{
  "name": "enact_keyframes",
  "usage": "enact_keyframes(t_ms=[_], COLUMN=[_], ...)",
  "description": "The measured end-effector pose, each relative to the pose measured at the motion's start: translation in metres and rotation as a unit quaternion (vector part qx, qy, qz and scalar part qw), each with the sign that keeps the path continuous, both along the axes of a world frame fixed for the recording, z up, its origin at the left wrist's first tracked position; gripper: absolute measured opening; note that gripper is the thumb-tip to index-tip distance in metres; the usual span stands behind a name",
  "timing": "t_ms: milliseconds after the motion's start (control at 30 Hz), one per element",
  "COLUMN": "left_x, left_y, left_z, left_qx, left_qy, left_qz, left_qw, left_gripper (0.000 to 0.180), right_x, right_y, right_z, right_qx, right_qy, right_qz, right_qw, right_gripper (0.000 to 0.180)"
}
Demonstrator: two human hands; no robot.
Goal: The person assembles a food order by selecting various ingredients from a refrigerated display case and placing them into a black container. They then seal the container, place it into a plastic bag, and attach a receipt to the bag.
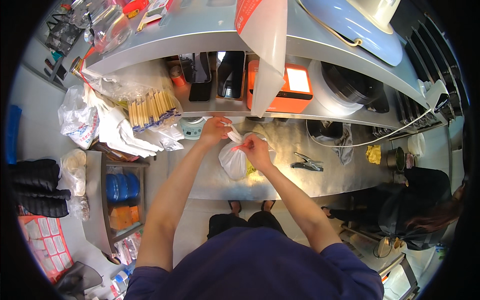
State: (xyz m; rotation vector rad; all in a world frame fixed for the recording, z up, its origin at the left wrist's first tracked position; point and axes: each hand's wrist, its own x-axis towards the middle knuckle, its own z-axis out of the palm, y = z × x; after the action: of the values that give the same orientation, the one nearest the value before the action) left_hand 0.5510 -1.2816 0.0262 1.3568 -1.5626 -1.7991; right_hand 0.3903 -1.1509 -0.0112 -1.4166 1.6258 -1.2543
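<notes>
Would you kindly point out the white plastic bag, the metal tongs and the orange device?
white plastic bag (231, 162), head view, on its bulging left side.
metal tongs (306, 162), head view, mid-length on the counter.
orange device (292, 95), head view, lower front edge.

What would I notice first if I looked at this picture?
Right in the middle, two hands, the left hand and the right hand, pinch the top of a white plastic bag on the shiny metal counter. Just above, on the shelf, sits a bright orange box with a glowing screen. To the left, a bundle of wrapped chopsticks pokes out.
</notes>
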Motion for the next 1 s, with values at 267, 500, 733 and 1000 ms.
enact_keyframes(t_ms=[267, 500, 733, 1000], left_x=[-0.013, -0.009, -0.017, 0.088], left_y=[0.018, 0.035, 0.054, 0.120], left_z=[0.012, 0.016, 0.025, -0.092], left_qx=[0.016, 0.017, -0.026, 0.026], left_qy=[0.061, 0.037, 0.028, -0.061], left_qz=[0.027, 0.089, 0.096, 0.169], left_qw=[0.998, 0.995, 0.995, 0.983], left_gripper=[0.026, 0.026, 0.029, 0.043], right_x=[0.006, 0.008, 0.003, -0.085], right_y=[-0.009, 0.015, -0.015, -0.031], right_z=[-0.006, -0.005, -0.022, -0.046], right_qx=[0.018, -0.119, -0.039, 0.114], right_qy=[-0.063, 0.213, 0.349, 0.122], right_qz=[-0.129, -0.159, 0.002, 0.024], right_qw=[0.990, 0.957, 0.936, 0.986], right_gripper=[0.031, 0.037, 0.041, 0.029])
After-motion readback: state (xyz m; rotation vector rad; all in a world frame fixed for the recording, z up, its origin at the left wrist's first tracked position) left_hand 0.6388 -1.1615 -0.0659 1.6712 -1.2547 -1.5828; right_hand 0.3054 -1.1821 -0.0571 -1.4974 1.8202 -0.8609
